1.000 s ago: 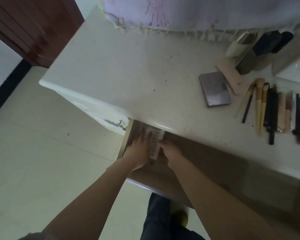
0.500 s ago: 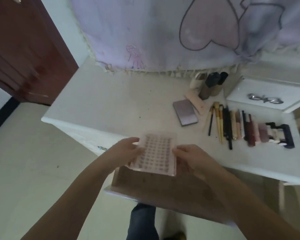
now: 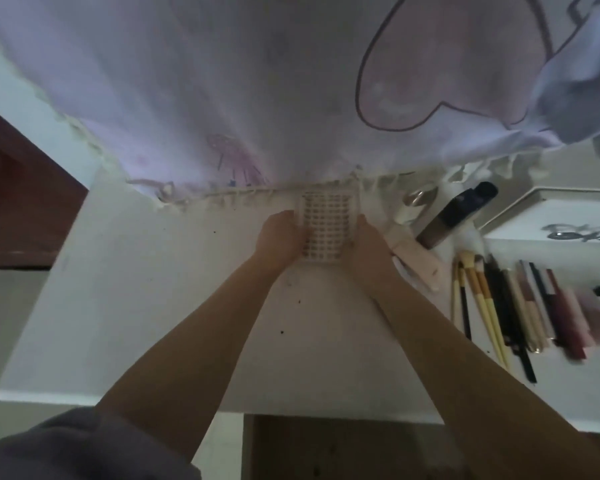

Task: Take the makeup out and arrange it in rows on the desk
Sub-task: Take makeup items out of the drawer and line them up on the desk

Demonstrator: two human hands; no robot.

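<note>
So the clear plastic tray [image 3: 326, 230], the flat one with the grid of tiny lash-like clusters in it, was still being carried over the open drawer [image 3: 326, 445] half a second ago, and now it's way at the back of the white worktop [image 3: 146, 306], right up against the fringed hem of the pale lilac cloth [image 3: 222, 98]. Looks to me like it's getting set down to start a back row, left of the stuff already out.

Going left to right: the left hand [image 3: 279, 237] grips the tray's left edge with curled fingers, and the right hand [image 3: 369, 244] holds the right edge the same way. I can't tell if the tray is actually resting on the worktop yet. The worktop is smooth and matte with a few dark specks.

Further right there's a pinkish tube [image 3: 418, 261] lying flat, a dark-capped bottle [image 3: 454, 216], then a neat row of brushes [image 3: 482, 306] with yellow handles and slim sticks and pencils [image 3: 548, 306]. All pretty blurry.
</note>
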